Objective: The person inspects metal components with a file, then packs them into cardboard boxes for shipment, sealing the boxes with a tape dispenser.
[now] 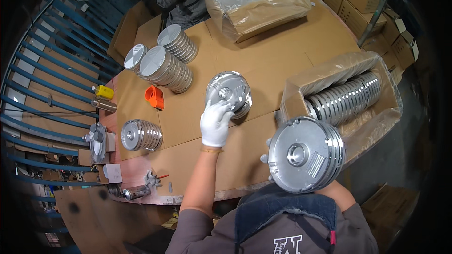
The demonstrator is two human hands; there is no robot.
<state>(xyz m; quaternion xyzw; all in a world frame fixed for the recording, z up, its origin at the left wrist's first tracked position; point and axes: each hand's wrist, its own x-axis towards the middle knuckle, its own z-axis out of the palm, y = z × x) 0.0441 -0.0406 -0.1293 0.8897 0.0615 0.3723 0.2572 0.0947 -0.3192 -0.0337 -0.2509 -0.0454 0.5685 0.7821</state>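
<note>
My left hand (214,124), in a white glove, lies over the near rim of a short stack of round silver metal discs (226,87) on the table, its fingers closed on the top disc. At the right, close to my body, a thick stack of similar discs (294,157) is tilted so its round face shows. My right hand (264,158) holds this stack from beneath; only gloved fingertips show past its left edge, and the palm is hidden. Beside it, a plastic-lined carton (391,108) contains a long row of discs (346,96) lying on edge.
More disc stacks (167,68) stand at the far left, near an orange tape dispenser (154,98). A smaller stack (141,135) sits at the left edge, with a spray can (136,192) nearby. Across the table, a person (181,0) works beside another lined carton (263,19). Blue railings (52,96) border the left.
</note>
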